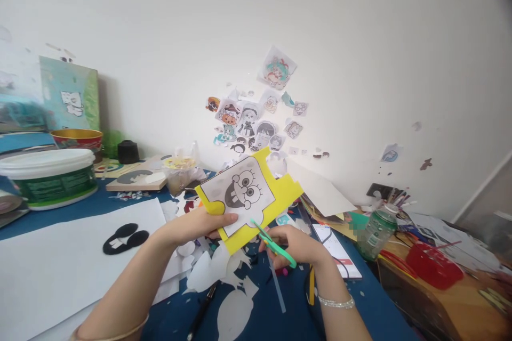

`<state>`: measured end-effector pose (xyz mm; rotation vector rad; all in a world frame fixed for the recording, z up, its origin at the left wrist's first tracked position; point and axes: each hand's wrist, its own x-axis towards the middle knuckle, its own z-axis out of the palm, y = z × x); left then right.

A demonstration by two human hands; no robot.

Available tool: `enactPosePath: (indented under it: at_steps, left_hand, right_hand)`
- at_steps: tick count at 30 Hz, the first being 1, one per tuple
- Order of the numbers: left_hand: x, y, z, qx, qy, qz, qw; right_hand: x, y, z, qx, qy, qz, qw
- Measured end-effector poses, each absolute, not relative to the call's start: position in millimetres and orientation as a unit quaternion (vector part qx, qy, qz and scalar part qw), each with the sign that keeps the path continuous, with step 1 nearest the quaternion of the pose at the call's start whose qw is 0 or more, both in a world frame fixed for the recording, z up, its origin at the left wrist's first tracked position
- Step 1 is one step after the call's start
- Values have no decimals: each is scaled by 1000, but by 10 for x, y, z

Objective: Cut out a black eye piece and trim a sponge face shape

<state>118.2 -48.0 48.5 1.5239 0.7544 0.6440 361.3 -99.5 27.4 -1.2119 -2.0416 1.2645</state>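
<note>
My left hand pinches the yellow card at its lower left corner, thumb on top, holding it up over the bench. A printed cartoon face is stuck on the card (grey print, big grin). My right hand is closed around green scissors, blades at the card's bottom edge; I cannot tell how far the blades are parted. The hands are close together, just under the card.

Below them on the blue bench lie white paper scraps and a pen. To the left sits a big white sheet with a black cutout on it. Far left is a green tub with a white lid, with a red and gold bowl behind it. To the right are a phone, a green bottle and a red tray. Stickers cover the wall behind. Bracelet on my right wrist.
</note>
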Motion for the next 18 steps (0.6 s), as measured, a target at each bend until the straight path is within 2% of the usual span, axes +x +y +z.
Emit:
enactPosePath:
  at_steps: [4, 18]
  left_hand:
    - [1154, -389, 410, 693, 296, 224, 619]
    - [1090, -392, 424, 731, 277, 173, 599]
  right_hand:
    - [3627, -971, 264, -440, -738, 477, 184]
    - [3617, -957, 226, -444, -774, 438, 113]
